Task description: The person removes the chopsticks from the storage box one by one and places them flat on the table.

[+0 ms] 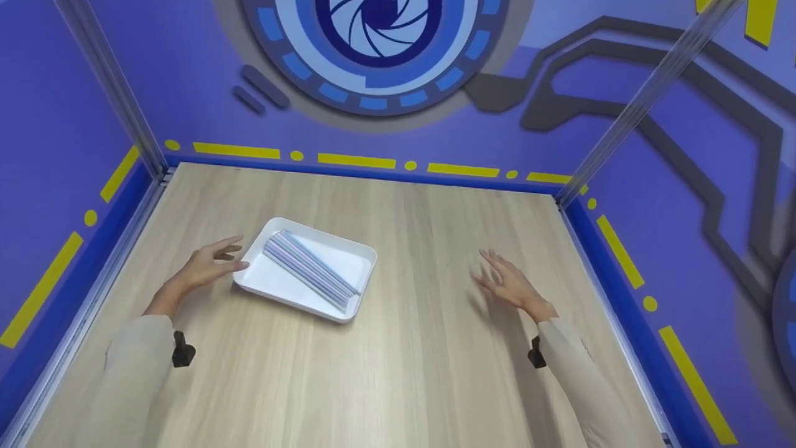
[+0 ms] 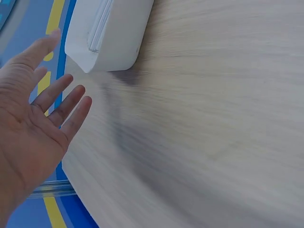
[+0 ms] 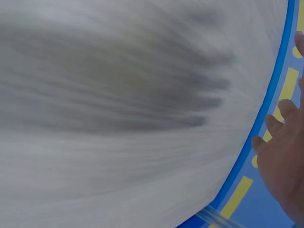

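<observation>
A white rectangular tray lies on the table, left of the middle in the head view. In it a bundle of thin pale straws, striped in lilac, blue and grey, lies slantwise. My left hand hovers at the tray's left side, thumb and fingertips right by its rim, fingers spread. The left wrist view shows that palm holding nothing, with the tray's corner beyond the fingers. Over the bare wood at the right, my right hand hangs with loosely extended fingers and nothing in it.
The wooden table is bounded by blue-purple panels with yellow markings at the back and both sides. Metal posts stand at the back corners. Small black devices are worn at both wrists.
</observation>
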Action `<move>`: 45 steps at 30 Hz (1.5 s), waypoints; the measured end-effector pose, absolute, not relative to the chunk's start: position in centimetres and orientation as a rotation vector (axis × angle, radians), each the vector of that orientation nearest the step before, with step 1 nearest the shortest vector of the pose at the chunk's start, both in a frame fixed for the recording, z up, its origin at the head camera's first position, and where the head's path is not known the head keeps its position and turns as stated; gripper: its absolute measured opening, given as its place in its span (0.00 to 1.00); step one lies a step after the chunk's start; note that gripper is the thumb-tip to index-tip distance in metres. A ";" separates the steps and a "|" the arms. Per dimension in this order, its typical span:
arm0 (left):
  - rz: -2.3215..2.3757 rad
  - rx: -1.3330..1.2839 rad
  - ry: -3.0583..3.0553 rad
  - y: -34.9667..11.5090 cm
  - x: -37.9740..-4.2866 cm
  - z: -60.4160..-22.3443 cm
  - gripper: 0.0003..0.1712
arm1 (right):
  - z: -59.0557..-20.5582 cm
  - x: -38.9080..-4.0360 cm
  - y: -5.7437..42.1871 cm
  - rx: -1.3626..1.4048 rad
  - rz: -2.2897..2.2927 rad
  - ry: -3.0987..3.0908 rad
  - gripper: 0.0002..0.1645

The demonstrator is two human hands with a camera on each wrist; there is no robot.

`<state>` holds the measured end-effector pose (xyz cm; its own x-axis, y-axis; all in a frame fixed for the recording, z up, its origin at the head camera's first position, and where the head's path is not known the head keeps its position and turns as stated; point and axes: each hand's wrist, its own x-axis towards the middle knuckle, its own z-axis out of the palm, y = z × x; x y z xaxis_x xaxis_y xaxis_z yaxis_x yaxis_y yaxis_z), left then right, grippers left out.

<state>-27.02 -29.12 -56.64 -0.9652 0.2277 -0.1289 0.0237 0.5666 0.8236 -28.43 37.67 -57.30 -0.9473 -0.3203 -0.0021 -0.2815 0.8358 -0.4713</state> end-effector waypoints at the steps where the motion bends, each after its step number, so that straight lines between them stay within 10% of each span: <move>1: 1.378 0.211 2.568 -29.1 -27.0 -56.8 0.44 | -57.3 -28.3 37.5 -0.480 -0.757 2.913 0.43; 45: 1.839 -0.290 2.360 -24.7 -25.5 -60.9 0.28 | -57.7 -27.7 36.3 -0.446 -0.985 2.765 0.42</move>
<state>-25.54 -24.70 -60.92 -0.9723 -0.0682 -0.2236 -0.2335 0.2362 0.9433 -27.66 36.30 -57.72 -0.9403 -0.3349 -0.0614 -0.2207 0.7368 -0.6391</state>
